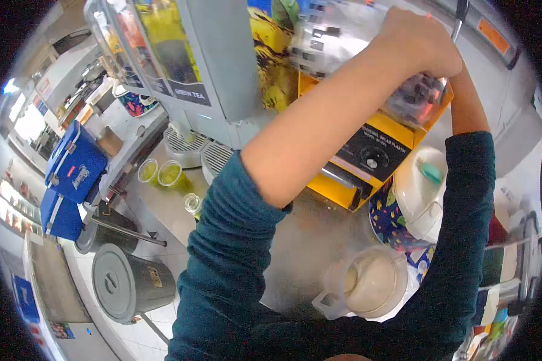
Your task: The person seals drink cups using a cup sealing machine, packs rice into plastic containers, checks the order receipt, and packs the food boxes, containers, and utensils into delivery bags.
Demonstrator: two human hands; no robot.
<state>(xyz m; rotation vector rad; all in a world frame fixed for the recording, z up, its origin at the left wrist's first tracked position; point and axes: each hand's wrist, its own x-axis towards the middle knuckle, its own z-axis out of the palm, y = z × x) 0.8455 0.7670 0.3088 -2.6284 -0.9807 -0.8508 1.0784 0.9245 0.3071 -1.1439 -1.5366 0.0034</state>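
Note:
My left hand (pixel 418 39) is raised over the top of a yellow cup sealing machine (pixel 367 156), its back toward me and its fingers curled down out of sight. What it grips cannot be made out. Clear plastic film with dark printed marks (pixel 337 36) lies on the machine, right beside this hand. My right hand (pixel 451 63) is up at the same spot, mostly covered by the left one, so its fingers are hidden. Another part of the film roll (pixel 415 99) shows beneath both hands.
A drink dispenser (pixel 232 72) stands left of the machine, with two green drinks (pixel 171 175) in cups below. A patterned pot (pixel 388 210) is at the right, and a pitcher of pale liquid (pixel 370 283) sits nearest me. Grey bins (pixel 111 283) stand on the floor.

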